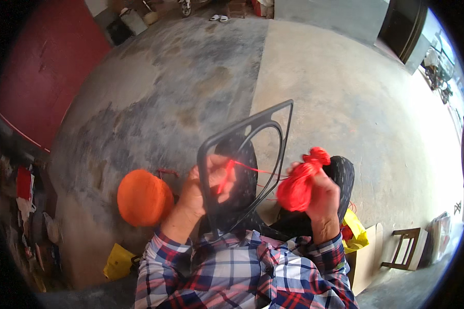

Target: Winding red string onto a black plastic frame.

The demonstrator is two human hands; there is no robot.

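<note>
Presently, left hand [196, 188]: thumb and fingers drawn together, apparently pinching the red strand [255, 169]; motion blur obscures the exact contact.
Right hand [323, 194]: clamped around the red bundle [296, 190], probably so that the loops stay gathered while one length runs free.
Red strand: crosses from the left hand's fingertips toward the right hand, spanning the frame's opening; separate hands appear to keep it extended.
Black frame [235, 132]: stands tilted, its near side rail crossing the left hand, its far corner reaching beyond both hands. The left wrist lies outside the rail and the fingers show through the opening, which presumably gives access to the strand from within. From where I stand, I cannot tell whether the palm also grips the rail.
Red bundle: sits outside the frame on the right hand's side, presumably to keep its bulk clear of the opening.
Knee [344, 177]: just beyond and beside the right hand, dark-clothed.
Orange round object [145, 198]: to the left of the left hand, apart from it.
Yellow bag [357, 234]: nearer the body than the right hand, to its right.
</note>
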